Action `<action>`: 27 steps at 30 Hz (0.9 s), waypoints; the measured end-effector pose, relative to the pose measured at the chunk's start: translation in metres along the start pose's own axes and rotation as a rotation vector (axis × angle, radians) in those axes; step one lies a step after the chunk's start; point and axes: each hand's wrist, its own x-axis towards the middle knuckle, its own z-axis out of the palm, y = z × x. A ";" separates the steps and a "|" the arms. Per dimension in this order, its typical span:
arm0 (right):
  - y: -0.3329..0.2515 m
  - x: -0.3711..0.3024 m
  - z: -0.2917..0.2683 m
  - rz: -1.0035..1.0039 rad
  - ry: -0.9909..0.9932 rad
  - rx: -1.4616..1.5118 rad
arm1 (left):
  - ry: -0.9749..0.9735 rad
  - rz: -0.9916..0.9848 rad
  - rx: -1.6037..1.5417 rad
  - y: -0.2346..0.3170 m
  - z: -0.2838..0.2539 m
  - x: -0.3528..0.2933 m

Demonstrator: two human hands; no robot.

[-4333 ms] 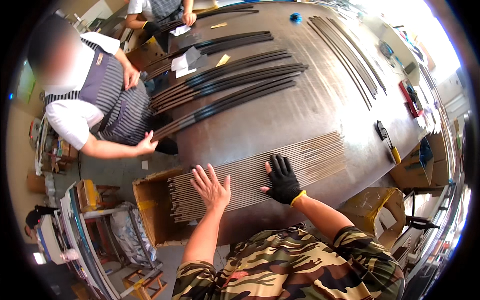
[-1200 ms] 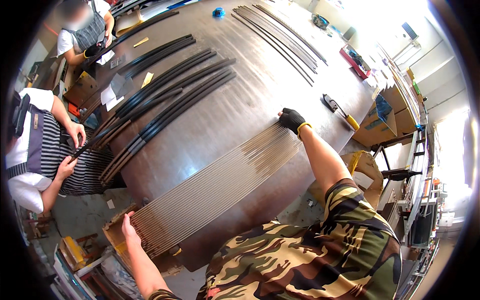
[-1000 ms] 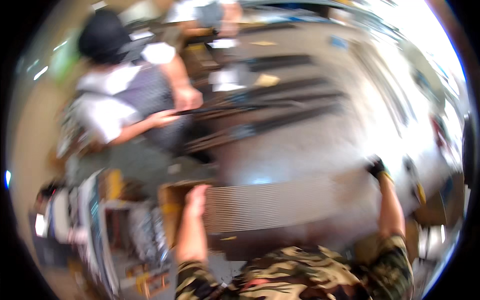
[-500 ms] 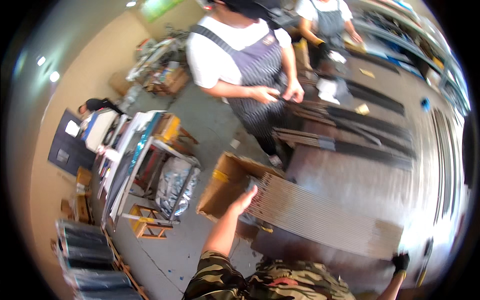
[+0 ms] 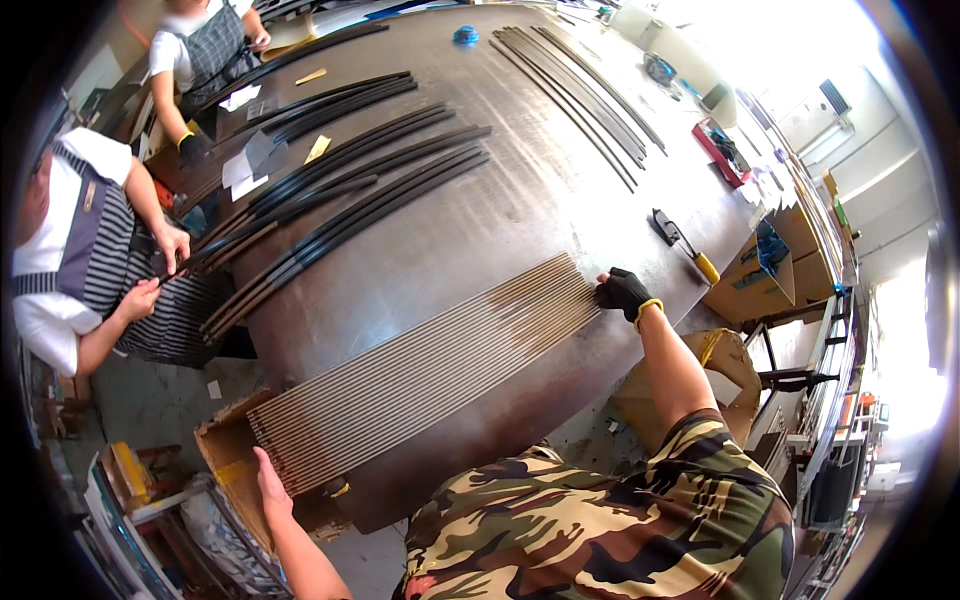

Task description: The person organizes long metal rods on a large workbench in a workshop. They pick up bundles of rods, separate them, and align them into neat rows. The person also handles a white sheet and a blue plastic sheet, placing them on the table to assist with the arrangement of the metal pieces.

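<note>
A row of thin, brownish metal rods lies side by side across the near part of the metal table. Their left ends reach over a cardboard box. Beside those ends is my bare left hand, open, its fingers straight and together. At the opposite end, my right hand wears a black glove with a yellow cuff and bare fingertips. Its fingers are curled in against the rod ends, and whatever they may hold is hidden.
Black-sleeved rods lie in bundles at left, where a co-worker's hands hold one. Another person stands farther back. Pliers with yellow handles, a red tray, loose dark rods and blue tape are on the table.
My view has swung to the right, so the table now fills the middle. The left hand's fingers now show straight beside the rod ends; the right hand remains at the other end.
</note>
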 end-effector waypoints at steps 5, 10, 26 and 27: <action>-0.005 0.003 0.002 0.018 -0.070 0.036 | -0.055 -0.022 -0.055 0.005 0.002 -0.004; -0.007 0.014 0.000 -0.013 -0.053 0.080 | -0.106 0.067 -0.145 0.007 -0.001 0.007; -0.038 0.031 0.022 -0.052 -0.139 0.161 | 0.041 0.103 0.039 0.024 -0.006 0.044; -0.034 0.042 0.019 -0.077 -0.131 0.194 | 0.029 0.107 0.032 0.027 -0.003 0.046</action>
